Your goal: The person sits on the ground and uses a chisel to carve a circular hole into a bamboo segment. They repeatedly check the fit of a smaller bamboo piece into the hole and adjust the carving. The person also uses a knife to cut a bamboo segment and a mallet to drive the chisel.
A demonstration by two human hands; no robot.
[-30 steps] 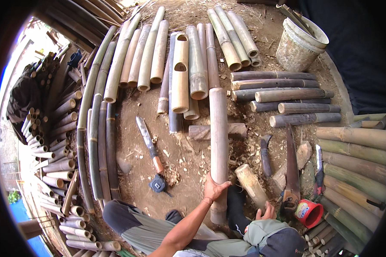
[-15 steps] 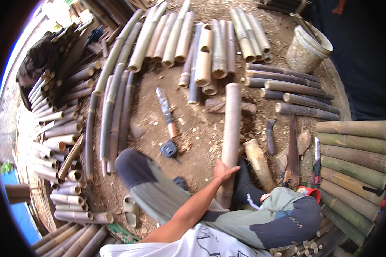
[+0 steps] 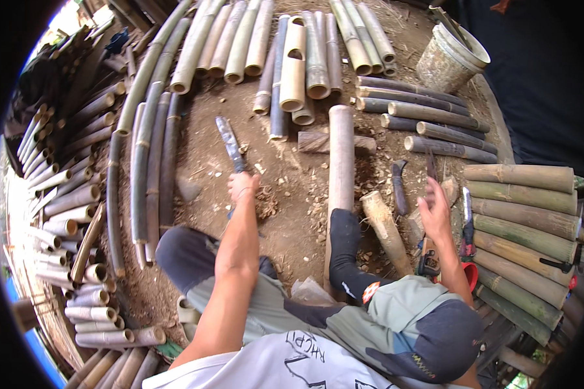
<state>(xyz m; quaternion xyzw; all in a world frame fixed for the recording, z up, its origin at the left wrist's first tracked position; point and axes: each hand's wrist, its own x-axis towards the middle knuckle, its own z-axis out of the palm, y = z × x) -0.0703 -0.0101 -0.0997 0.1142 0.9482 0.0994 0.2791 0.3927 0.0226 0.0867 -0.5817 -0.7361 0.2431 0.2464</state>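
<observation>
My left hand (image 3: 243, 186) is closed round the handle of a long knife (image 3: 227, 137) lying on the dirt, its blade pointing away from me. A dark tape measure (image 3: 231, 212) shows partly beside my left wrist. My right hand (image 3: 437, 207) is open with spread fingers, just over a handsaw (image 3: 428, 256) whose blade it partly hides; I cannot see it touching. Between my hands a pale bamboo length (image 3: 341, 162) rests across a wooden block (image 3: 315, 142), with my black-socked foot (image 3: 345, 243) against its near part.
A curved knife (image 3: 399, 188) and a bamboo stump (image 3: 386, 227) lie right of my foot. Beyond the saw are a red-handled blade (image 3: 467, 220) and green bamboo pieces (image 3: 519, 191). Cut bamboo (image 3: 217, 39) lies ahead and in a left pile (image 3: 87, 194); a bucket (image 3: 444, 61) stands far right.
My left hand has let go of the bamboo and moved left onto the knife. My right hand has come into view by the saw. My foot now bears on the bamboo.
</observation>
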